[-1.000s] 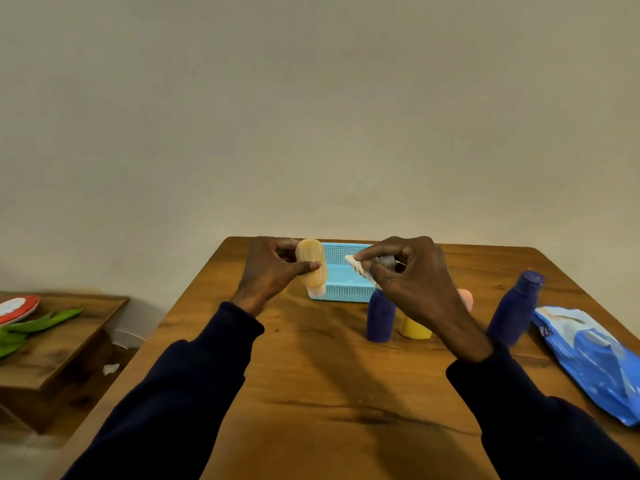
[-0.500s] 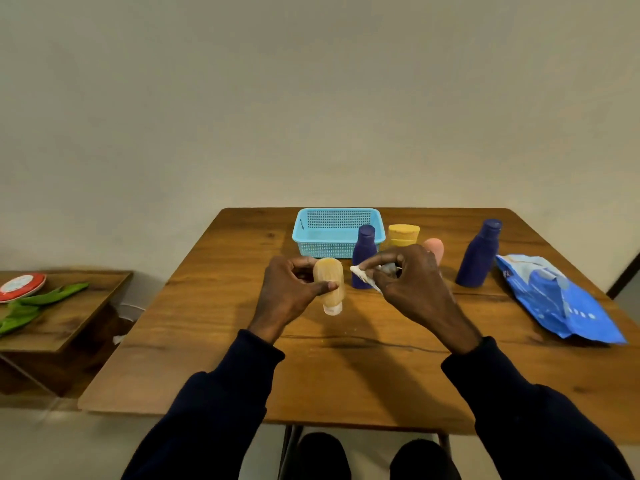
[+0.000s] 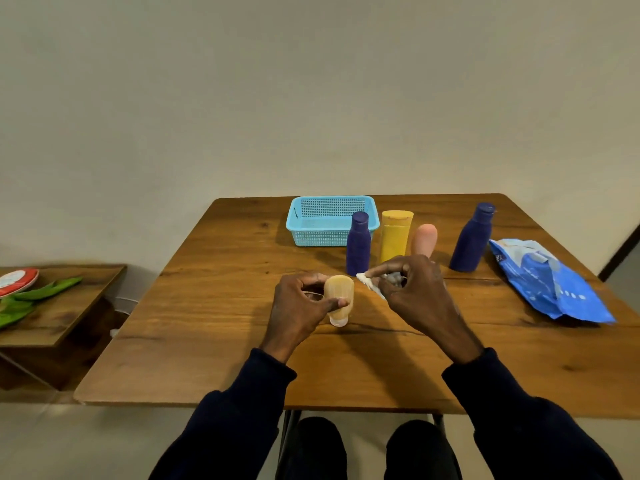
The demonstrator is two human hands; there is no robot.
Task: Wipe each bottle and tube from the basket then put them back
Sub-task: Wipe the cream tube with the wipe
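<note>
My left hand (image 3: 302, 308) grips a small tan tube (image 3: 339, 295), held cap-down just above the table. My right hand (image 3: 412, 292) pinches a crumpled white wipe (image 3: 369, 285) right beside the tube, a small gap between them. The light blue mesh basket (image 3: 329, 220) stands at the far middle of the table with nothing visible in it. In front of it and to its right stand a dark blue bottle (image 3: 358, 243), a yellow tube (image 3: 396, 235) and a pink tube (image 3: 424, 240). A second dark blue bottle (image 3: 472, 237) stands further right.
A blue wipes packet (image 3: 550, 282) lies at the table's right side. The wooden table (image 3: 221, 341) has its near edge just above my knees. A low side table (image 3: 65, 306) on the left carries a red-rimmed plate (image 3: 17, 280) and green items (image 3: 34, 296).
The view has tilted down, so hands and table sit lower in frame. Both hands drew back toward me from the basket, keeping the tan tube and wipe in their grip.
</note>
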